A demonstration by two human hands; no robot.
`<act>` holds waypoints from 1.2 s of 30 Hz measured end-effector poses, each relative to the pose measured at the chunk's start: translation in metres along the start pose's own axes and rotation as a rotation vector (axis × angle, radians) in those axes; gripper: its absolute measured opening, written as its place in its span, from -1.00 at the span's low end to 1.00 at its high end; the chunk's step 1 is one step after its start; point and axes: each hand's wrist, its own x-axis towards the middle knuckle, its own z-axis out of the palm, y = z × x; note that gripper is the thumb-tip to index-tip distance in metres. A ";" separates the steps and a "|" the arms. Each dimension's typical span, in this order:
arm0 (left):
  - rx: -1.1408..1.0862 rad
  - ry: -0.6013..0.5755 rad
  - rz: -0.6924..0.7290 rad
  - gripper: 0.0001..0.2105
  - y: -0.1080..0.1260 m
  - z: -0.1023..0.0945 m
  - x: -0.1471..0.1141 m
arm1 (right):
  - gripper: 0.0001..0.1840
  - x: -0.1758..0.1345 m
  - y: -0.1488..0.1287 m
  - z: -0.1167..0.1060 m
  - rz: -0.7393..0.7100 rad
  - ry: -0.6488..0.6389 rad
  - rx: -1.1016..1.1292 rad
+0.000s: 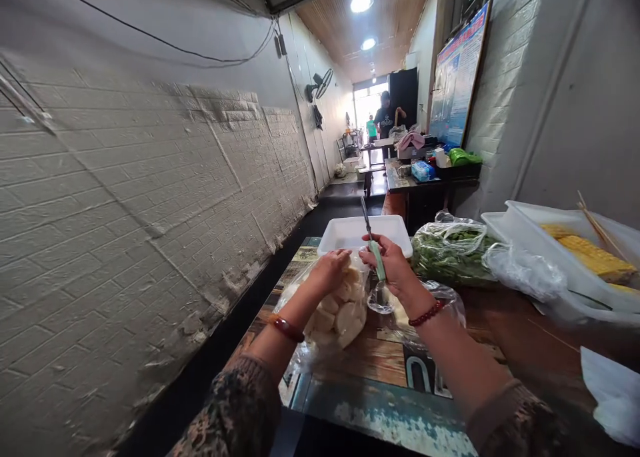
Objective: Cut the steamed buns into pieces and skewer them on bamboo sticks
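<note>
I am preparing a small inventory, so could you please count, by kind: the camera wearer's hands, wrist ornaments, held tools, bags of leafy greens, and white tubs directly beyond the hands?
Hands: 2 (left hand, right hand)
Wrist ornaments: 2 (amber-coloured bangle, red beaded bracelet)
Held tools: 1 (green-handled tool)
Bags of leafy greens: 1
White tubs directly beyond hands: 1
Total: 7

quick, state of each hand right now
Left hand: fingers bent at the bag of pale pieces, grip unclear.
Right hand: closed, holding a green-handled tool.
</note>
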 end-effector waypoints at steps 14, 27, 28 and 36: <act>-0.091 0.150 -0.091 -0.76 -0.002 -0.062 -0.159 | -0.52 0.001 -0.017 -0.002 0.196 -0.065 0.187; -0.102 0.106 -0.027 -0.18 0.062 0.040 -0.163 | -0.61 0.002 -0.025 0.029 0.263 0.117 0.343; -0.115 0.120 -0.052 -0.16 0.063 0.043 -0.165 | -0.62 0.002 -0.025 0.031 0.267 0.128 0.349; 0.012 -0.025 -0.142 -0.59 0.044 0.027 -0.210 | -0.64 0.001 -0.024 0.035 0.288 0.168 0.342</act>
